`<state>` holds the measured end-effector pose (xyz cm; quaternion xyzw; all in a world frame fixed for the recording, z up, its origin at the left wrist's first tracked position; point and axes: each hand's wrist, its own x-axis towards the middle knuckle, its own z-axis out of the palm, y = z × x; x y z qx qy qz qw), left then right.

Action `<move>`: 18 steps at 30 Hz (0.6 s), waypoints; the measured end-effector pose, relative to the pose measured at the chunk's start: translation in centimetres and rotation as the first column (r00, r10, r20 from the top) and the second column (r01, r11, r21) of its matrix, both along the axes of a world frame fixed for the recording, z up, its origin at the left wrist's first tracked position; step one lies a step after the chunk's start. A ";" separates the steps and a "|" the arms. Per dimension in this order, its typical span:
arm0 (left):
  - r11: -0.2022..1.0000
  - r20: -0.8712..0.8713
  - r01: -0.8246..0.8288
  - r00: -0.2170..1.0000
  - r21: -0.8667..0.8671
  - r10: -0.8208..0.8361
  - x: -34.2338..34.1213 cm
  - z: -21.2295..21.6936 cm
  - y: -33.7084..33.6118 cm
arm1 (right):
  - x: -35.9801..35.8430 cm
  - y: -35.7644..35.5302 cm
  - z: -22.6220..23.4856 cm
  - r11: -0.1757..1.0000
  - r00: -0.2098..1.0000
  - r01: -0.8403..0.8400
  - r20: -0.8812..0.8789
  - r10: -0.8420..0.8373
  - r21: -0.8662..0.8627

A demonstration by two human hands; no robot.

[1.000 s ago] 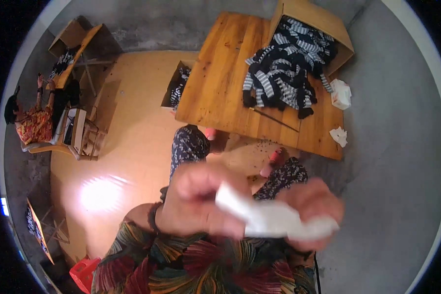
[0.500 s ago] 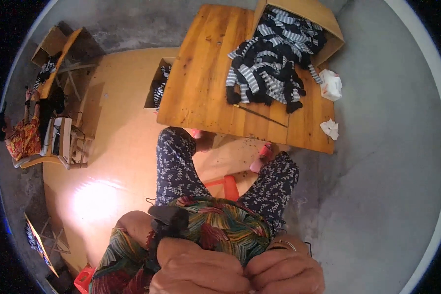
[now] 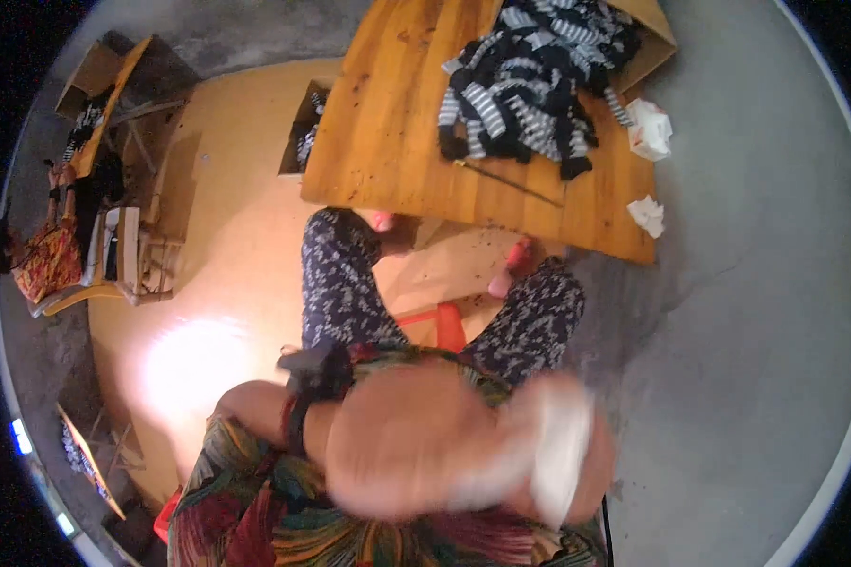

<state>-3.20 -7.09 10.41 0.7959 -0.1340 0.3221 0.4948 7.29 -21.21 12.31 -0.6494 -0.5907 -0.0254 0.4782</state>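
My left hand [image 3: 402,444] is raised close below my face, blurred, with a dark band [image 3: 298,425] at its wrist; its fingers curl toward my right hand, but I cannot tell through the blur whether it grips anything. Just to its right, touching it, my right hand [image 3: 577,463] is closed around a white crumpled piece [image 3: 558,449], paper or cloth, I cannot tell which, that stands between the two hands. Beyond my hands I see my patterned trousers [image 3: 340,283] and a red stool [image 3: 440,326] under me. Farther ahead of the hands lies the wooden worktop [image 3: 388,123], and on it, up and to the right of my hands, a heap of black-and-white striped socks [image 3: 529,80] spilling from a cardboard box [image 3: 657,33]. A thin stick [image 3: 511,181] lies on the worktop near the heap. Two white crumpled wads [image 3: 649,130] sit at the worktop's right edge, well apart from my right hand.
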 end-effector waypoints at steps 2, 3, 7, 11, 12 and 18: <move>0.903 -0.349 -0.166 0.937 -0.397 0.019 -0.5 -1.4 -0.2 | 1.1 2.3 -2.6 0.993 0.984 0.067 -0.155 -0.082 -0.100; 0.711 -0.477 -0.279 0.874 -0.646 -0.090 0.8 -0.5 -0.1 | 1.1 2.9 -3.2 0.976 0.880 0.124 -0.434 -0.192 -0.181; 0.341 -0.346 -0.281 0.926 -0.897 -0.148 1.7 -3.3 -0.2 | 1.7 4.7 -5.6 0.988 0.534 0.060 -0.831 -0.154 -0.145; 0.310 -0.385 -0.338 0.917 -0.889 -0.102 1.9 -3.7 0.1 | 1.6 5.1 -7.2 0.986 0.605 0.167 -0.788 -0.115 -0.016; 0.354 -0.407 -0.358 0.911 -0.864 -0.071 2.0 -3.9 0.0 | 1.4 5.3 -7.5 0.986 0.604 0.164 -0.789 -0.111 -0.013; 0.771 -0.441 -0.396 0.882 -0.498 0.168 1.7 -5.6 0.9 | 1.6 5.7 -7.4 0.995 0.975 0.092 -0.199 -0.100 -0.046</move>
